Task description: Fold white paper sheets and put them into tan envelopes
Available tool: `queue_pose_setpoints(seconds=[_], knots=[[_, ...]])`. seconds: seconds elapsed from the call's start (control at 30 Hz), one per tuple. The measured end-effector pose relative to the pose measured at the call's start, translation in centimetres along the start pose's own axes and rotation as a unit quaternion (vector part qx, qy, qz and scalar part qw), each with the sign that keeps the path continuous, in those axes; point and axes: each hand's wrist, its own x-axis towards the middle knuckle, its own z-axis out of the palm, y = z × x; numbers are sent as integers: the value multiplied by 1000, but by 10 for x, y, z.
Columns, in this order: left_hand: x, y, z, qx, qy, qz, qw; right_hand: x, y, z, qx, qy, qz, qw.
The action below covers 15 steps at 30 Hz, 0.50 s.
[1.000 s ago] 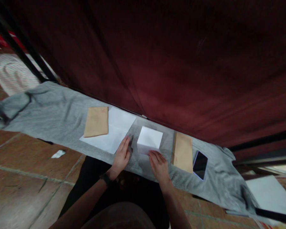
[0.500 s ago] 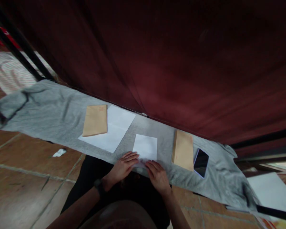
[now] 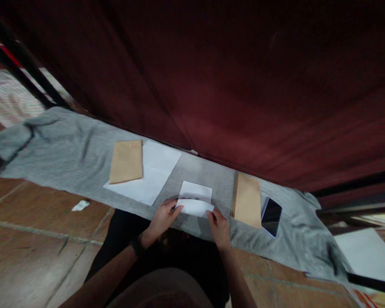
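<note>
A folded white sheet of paper (image 3: 195, 198) lies on a grey cloth (image 3: 67, 154) spread over the floor. Its near edge is lifted and turned over toward the far side. My left hand (image 3: 162, 217) pinches the left corner of that lifted flap. My right hand (image 3: 218, 226) pinches the right corner. Both hands are closed on the paper.
A brown envelope (image 3: 126, 161) rests on a larger white sheet (image 3: 154, 173) to the left. Right of the paper lie a stack of brown envelopes (image 3: 247, 200) and a dark phone (image 3: 271, 216). A dark red curtain (image 3: 244, 85) hangs behind. More white paper (image 3: 367, 254) lies far right on the tiled floor.
The hands pulled the folded paper closer, then took hold of its near edge and lifted it up and over toward the far side.
</note>
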Motion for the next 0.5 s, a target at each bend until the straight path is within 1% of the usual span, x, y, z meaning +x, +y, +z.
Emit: queue_pose_setpoints(seconds=[0.1, 0.2, 0.37, 0.5], knots=[[14, 2, 4, 46, 19, -44, 998, 12, -8, 2, -58, -19, 67, 996], [24, 6, 5, 105, -4, -76, 992, 22, -14, 2, -112, -35, 103, 988], [37, 19, 1, 195, -64, -116, 972, 32, -21, 2, -161, -46, 127, 978], [44, 29, 1, 239, -85, -146, 956, 35, -24, 4, -190, -39, 129, 973]])
